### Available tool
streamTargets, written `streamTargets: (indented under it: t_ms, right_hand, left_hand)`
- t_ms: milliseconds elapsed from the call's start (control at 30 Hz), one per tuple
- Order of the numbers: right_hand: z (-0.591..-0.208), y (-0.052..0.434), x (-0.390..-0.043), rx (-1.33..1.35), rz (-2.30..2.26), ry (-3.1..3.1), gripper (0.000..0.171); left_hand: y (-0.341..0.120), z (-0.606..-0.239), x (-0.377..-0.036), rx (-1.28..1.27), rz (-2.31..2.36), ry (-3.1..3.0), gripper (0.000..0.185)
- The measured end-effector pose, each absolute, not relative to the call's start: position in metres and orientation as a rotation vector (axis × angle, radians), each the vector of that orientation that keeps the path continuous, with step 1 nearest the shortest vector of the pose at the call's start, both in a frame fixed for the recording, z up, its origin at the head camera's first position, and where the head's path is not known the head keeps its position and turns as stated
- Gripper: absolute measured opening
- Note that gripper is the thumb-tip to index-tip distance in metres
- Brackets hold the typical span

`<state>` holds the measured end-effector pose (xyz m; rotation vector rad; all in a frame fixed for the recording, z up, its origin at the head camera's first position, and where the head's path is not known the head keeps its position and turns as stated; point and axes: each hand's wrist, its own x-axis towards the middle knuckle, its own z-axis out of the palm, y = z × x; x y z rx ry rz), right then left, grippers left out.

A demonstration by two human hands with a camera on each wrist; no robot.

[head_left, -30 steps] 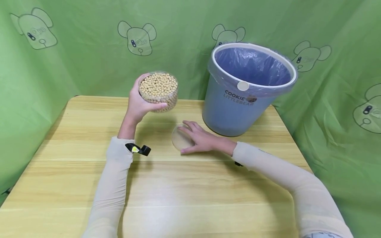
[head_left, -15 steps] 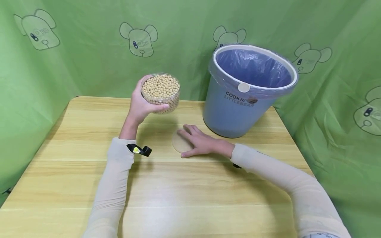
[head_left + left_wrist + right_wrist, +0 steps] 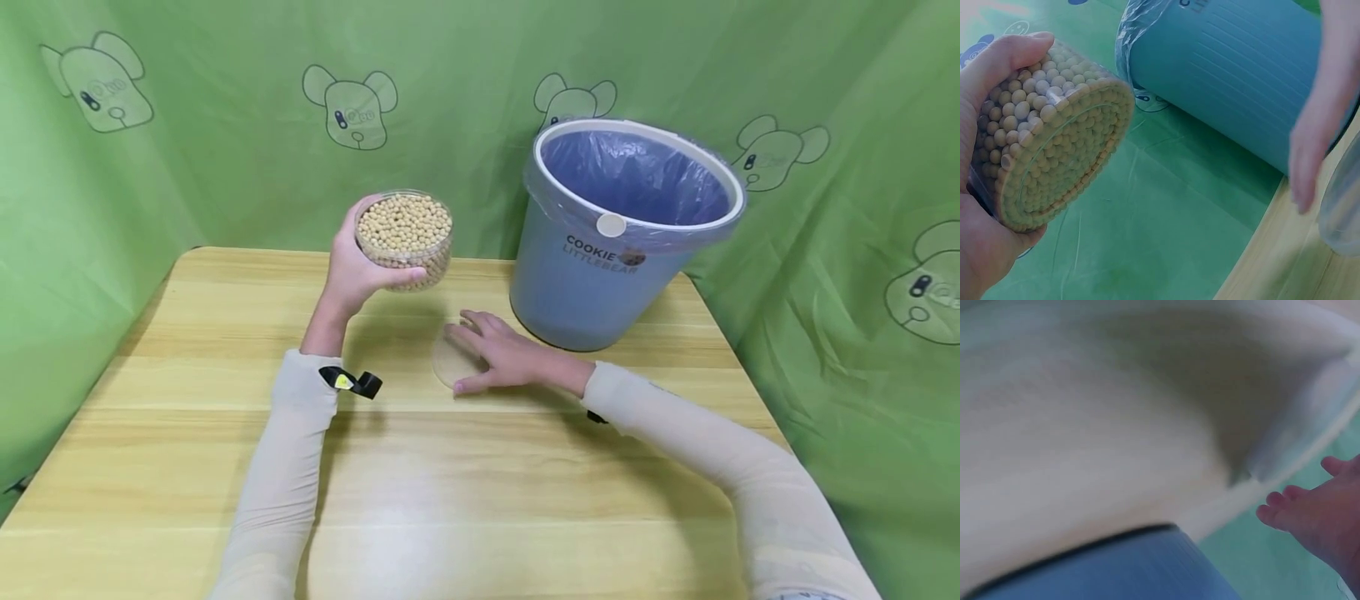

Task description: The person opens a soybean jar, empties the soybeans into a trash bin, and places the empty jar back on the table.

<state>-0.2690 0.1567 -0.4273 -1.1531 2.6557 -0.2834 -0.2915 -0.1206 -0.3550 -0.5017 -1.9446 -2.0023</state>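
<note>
My left hand (image 3: 358,271) grips a clear round jar of soybeans (image 3: 404,238), open at the top, and holds it up above the back of the wooden table (image 3: 187,433). The left wrist view shows the jar (image 3: 1054,134) from its side and bottom, packed with beans, with my fingers curled round it. My right hand (image 3: 501,353) lies flat on the table, fingers straight, over a clear round lid (image 3: 450,362). The right wrist view is blurred and shows only fingertips (image 3: 1310,509).
A blue bin (image 3: 619,235) with a clear liner bag and the words COOKIE LITTLEBEAR stands at the back right of the table, just beyond my right hand. Green cloth with bear prints (image 3: 352,104) surrounds the table on three sides.
Both hands stay nearly where they were. The jar has sunk a little in view and the camera has shifted slightly; the right hand still rests on the lid.
</note>
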Motion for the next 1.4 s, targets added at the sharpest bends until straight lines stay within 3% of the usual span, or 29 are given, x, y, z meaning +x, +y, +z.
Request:
streamTargets:
  t_ms: [500,733,1067,1400]
  right_hand:
    - [-0.283,0.173,-0.267,-1.258,-0.668,2.868,0.079]
    - [-0.24,0.196,-0.258,-1.442,-0.893,3.023,0.068]
    - [-0.23,0.238,-0.254,-1.237,-1.127,3.28,0.053]
    - [-0.263,0.256,-0.26,-1.389,-1.191,3.627,0.032]
  left_hand:
    - [-0.12,-0.338,-0.277,-0.472,-2.023,-1.951,0.108]
    - [-0.118,-0.333,-0.271,-0.471,-2.022,-1.955,0.106]
    - [-0.117,-0.335,-0.273,-0.481,-2.019,-1.949,0.107]
    - [-0.118,-0.35,-0.286,-0.477,-2.018,-1.953,0.109]
